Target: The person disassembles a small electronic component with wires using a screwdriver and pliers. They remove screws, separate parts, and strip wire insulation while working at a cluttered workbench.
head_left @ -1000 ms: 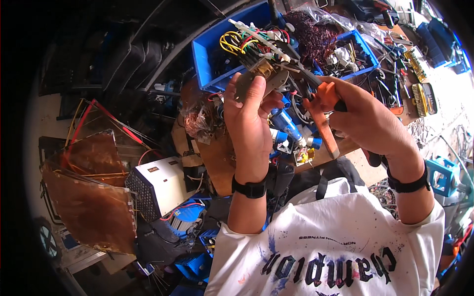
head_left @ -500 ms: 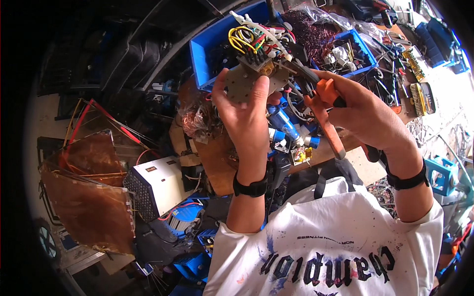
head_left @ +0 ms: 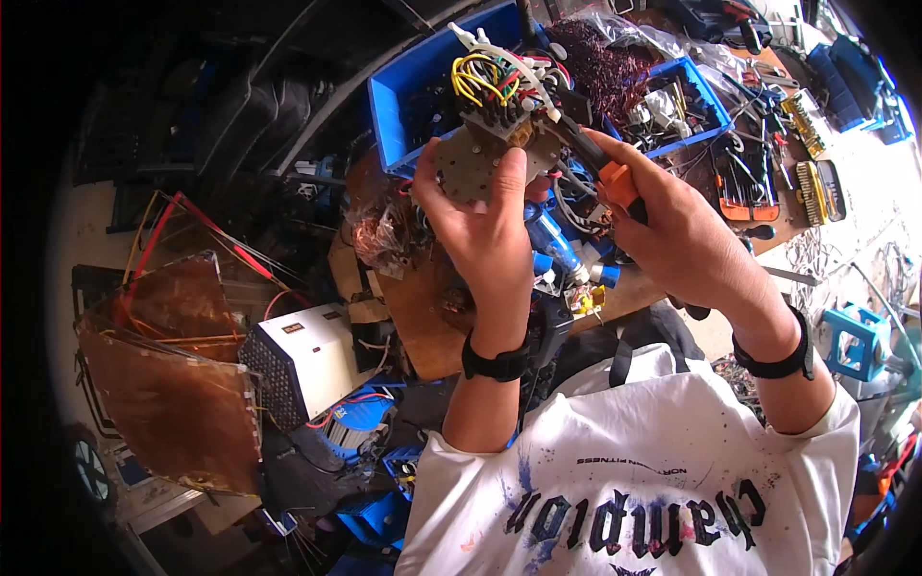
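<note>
My left hand (head_left: 485, 226) is closed on a round grey metal plate (head_left: 458, 171), its thumb pressing the upper face near a brass-coloured part. Mounted on that plate is an assembly with a bundle of yellow, white, green and red wires (head_left: 480, 79), held above a blue bin. My right hand (head_left: 677, 226) is wrapped round pliers (head_left: 617, 178) with orange-and-black handles. Their dark jaws reach in at the right side of the assembly, by a white cable end (head_left: 554, 114); whether they grip anything there is too small to tell.
Behind the plate stands a blue bin (head_left: 389, 120) of dark parts; a smaller blue bin (head_left: 711, 96) holds scrap. Hand tools (head_left: 744, 182) lie on the bench at right. Blue plug connectors (head_left: 557, 245) sit beneath my hands. A white metal box (head_left: 312, 360) stands at left.
My right hand has moved left and inward, and its fingers have closed further round the pliers, whose spread handles have come together. The jaws are at the wired assembly. My left hand has barely shifted.
</note>
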The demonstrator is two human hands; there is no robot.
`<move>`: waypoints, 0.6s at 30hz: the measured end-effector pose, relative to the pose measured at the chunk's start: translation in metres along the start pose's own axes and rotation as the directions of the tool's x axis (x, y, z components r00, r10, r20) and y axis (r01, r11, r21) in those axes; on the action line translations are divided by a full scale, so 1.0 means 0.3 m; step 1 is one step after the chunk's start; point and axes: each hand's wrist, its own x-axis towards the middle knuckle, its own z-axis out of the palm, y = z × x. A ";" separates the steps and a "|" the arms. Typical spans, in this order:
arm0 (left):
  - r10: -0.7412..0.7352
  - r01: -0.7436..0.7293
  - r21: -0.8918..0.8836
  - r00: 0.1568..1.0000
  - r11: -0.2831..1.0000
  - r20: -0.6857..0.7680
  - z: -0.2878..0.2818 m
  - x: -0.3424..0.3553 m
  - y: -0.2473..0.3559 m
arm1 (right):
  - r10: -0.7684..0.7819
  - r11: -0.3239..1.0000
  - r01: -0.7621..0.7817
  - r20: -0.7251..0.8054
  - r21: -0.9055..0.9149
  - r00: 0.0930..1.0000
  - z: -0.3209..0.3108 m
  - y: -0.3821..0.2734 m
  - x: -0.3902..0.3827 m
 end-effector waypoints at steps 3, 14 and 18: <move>0.028 -0.027 -0.018 1.000 0.999 0.010 0.004 -0.005 -0.003 | -0.028 0.998 0.026 -0.039 -0.050 0.999 0.013 0.014 -0.003; 0.078 -0.080 -0.049 0.996 0.996 -0.037 0.006 -0.005 -0.061 | 0.002 0.984 -0.024 -0.121 -0.177 0.993 0.063 0.023 0.008; -0.093 0.090 -0.123 0.995 0.988 -0.021 -0.013 0.001 -0.057 | 0.099 0.989 -0.101 -0.031 -0.108 0.995 0.039 -0.009 0.022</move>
